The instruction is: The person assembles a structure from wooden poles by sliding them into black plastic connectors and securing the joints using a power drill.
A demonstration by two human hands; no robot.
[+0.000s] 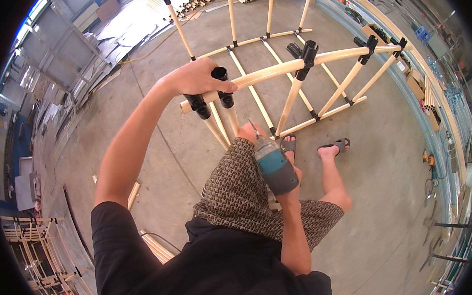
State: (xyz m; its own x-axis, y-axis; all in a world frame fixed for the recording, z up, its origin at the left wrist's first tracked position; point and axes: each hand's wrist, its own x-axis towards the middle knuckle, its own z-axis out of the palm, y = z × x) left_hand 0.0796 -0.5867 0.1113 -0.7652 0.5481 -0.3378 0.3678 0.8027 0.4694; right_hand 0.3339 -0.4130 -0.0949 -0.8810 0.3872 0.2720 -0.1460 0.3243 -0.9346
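Note:
My left hand [198, 79] grips the near left end of a cream tube [274, 72] on a frame, its thumb lying along the tube. Beside it are two black pipe joints, one upright [226, 97] and one at the tube's end [198, 107]. My right hand [291, 195] is closed round a teal and grey power drill [275, 166], which hides most of its fingers. The drill's thin bit points up and left toward the joints, apart from them. Another black joint [308, 58] sits farther along the tube.
The frame's lower rails [323, 119] rest on the concrete floor beyond my sandalled feet. Cut tubes [156, 247] lie behind my left side. Stacked tubes [206, 0] are at the back, and long metal profiles [429, 120] run along the right. Another tube frame [31, 235] stands lower left.

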